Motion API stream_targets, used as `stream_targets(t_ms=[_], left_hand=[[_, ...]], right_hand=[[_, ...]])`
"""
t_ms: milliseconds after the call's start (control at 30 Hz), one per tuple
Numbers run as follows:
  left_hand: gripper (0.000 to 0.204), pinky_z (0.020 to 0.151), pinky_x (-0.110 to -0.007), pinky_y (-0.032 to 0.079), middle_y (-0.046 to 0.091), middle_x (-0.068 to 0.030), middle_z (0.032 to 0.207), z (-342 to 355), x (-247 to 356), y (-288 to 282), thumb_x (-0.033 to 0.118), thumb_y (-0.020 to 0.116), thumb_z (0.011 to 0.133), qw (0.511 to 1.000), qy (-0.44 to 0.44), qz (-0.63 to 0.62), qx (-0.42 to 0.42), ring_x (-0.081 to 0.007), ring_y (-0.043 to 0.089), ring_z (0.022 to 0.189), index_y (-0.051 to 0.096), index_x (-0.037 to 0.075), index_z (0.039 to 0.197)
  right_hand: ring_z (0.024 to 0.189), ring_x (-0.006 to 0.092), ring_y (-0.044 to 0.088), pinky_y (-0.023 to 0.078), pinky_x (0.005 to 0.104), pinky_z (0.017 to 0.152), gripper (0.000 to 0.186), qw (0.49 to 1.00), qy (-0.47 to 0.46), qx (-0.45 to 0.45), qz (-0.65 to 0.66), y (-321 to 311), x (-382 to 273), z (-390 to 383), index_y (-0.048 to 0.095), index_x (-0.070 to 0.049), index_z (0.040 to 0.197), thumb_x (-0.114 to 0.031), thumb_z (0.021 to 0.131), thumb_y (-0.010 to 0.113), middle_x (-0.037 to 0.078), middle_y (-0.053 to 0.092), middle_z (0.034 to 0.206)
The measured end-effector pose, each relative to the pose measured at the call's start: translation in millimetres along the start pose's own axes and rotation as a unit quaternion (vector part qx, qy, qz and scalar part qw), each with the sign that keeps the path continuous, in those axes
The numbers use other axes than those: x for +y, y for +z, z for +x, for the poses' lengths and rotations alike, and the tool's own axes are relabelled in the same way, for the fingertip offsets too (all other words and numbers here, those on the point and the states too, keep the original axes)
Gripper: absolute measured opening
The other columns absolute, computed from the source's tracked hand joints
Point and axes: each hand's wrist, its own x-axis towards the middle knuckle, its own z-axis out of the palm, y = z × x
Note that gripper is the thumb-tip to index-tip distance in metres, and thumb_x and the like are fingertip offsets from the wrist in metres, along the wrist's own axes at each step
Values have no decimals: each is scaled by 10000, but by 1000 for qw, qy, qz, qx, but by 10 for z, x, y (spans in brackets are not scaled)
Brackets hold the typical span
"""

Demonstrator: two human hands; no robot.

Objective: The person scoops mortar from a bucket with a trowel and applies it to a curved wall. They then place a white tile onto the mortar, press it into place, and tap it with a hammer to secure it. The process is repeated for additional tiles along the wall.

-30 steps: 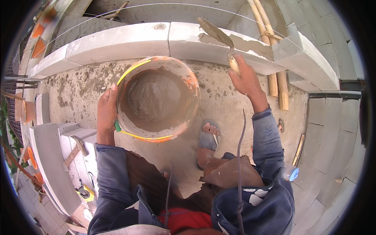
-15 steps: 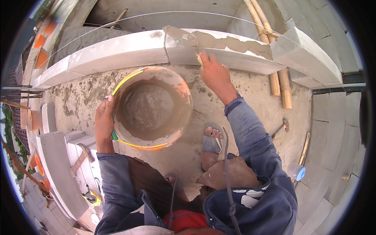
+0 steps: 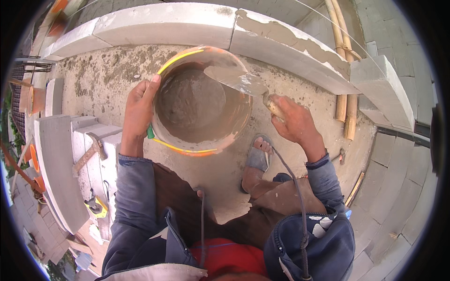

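My left hand (image 3: 139, 105) grips the left rim of an orange bucket (image 3: 229, 140) with a yellow wire handle. Wet grey mortar (image 3: 187, 100) lies inside it, and mortar smears its inner wall. In my right hand (image 3: 296, 121) is a trowel (image 3: 236, 80), held by its handle, its mortar-coated blade above the far right part of the bucket's mouth. Beyond the bucket runs a low row of pale blocks (image 3: 164, 23). A grey mortar layer (image 3: 300, 40) covers the top of its right-hand block.
A hammer (image 3: 91, 152) rests on stacked white blocks (image 3: 61, 173) at my left, near a yellow tool (image 3: 97, 206). Bamboo poles (image 3: 341, 107) lean across the row at the right, by a raised block (image 3: 384, 89). A taut string (image 3: 347, 40) crosses above the row.
My right hand has come back from the mortared block top, bringing the trowel over the bucket. My left hand stays on the bucket's rim. The whole view has shifted.
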Motion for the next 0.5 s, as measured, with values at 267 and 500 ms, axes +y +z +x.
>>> stream_targets(t_ms=[267, 500], left_hand=[[450, 548, -261, 356, 500, 46, 648, -331, 380, 480, 428, 675, 1078, 993, 17, 112, -12, -43, 445, 623, 666, 33, 863], [464, 629, -275, 397, 519, 29, 699, -338, 366, 685, 414, 668, 1090, 987, 71, 141, 7, -62, 450, 696, 669, 15, 853]], right_hand=[[949, 457, 700, 558, 557, 823, 538, 955, 20, -297, -15, 438, -623, 63, 469, -1, 1403, -166, 932, 670, 250, 682, 902], [1031, 470, 709, 563, 549, 877, 567, 946, -5, -303, 115, 609, -685, -178, 480, 59, 1430, -204, 956, 646, 290, 714, 1003]])
